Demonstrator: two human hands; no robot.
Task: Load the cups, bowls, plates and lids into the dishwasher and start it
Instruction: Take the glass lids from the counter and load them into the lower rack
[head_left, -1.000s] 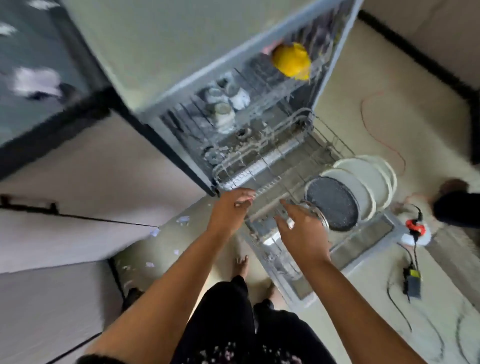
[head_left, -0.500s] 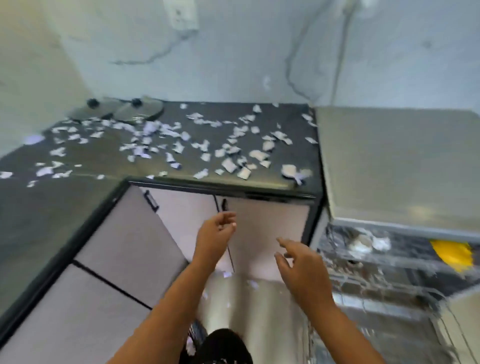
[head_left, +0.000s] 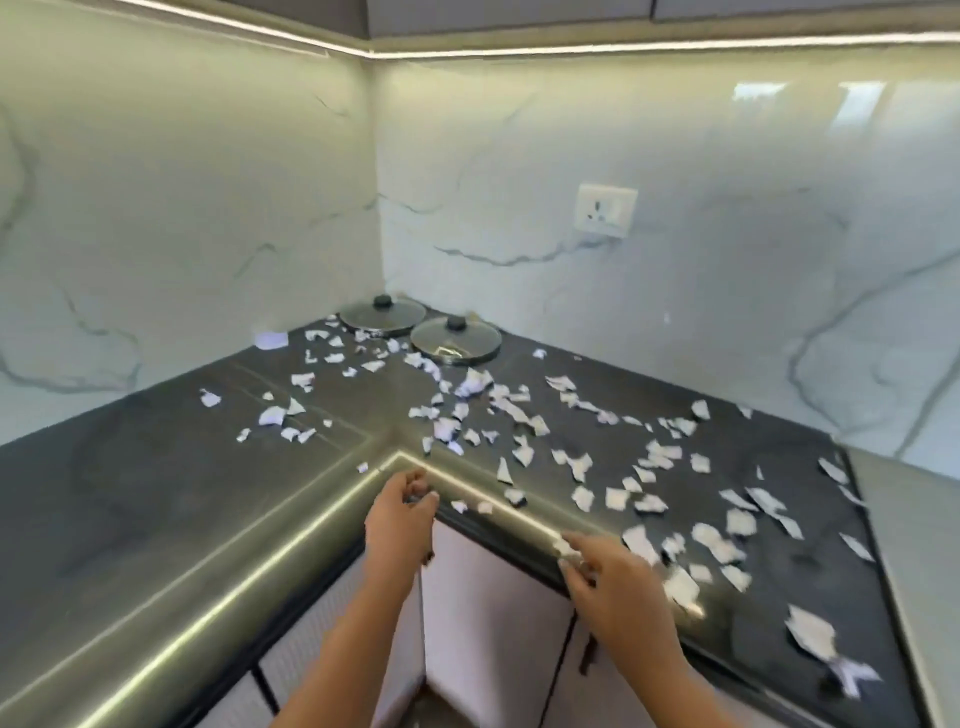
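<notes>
Two glass lids with black knobs lie flat in the far corner of the dark countertop (head_left: 156, 499): one lid (head_left: 383, 315) further back, the other lid (head_left: 456, 340) to its right. My left hand (head_left: 402, 512) hovers at the inner corner of the counter edge with loosely curled fingers and holds nothing. Lower and to the right, my right hand (head_left: 605, 574) reaches over the counter edge with relaxed fingers, empty. Both hands are well short of the lids. The dishwasher is out of view.
Several torn white paper scraps (head_left: 519, 431) litter the countertop between my hands and the lids. A wall socket (head_left: 605, 210) sits on the marble backsplash. White cabinet doors (head_left: 493, 623) are below the counter. A grey surface (head_left: 914, 545) adjoins the counter at right.
My view swung from the open dishwasher racks up to the counter corner. Both hands left the lower rack and rose to the counter edge, still empty.
</notes>
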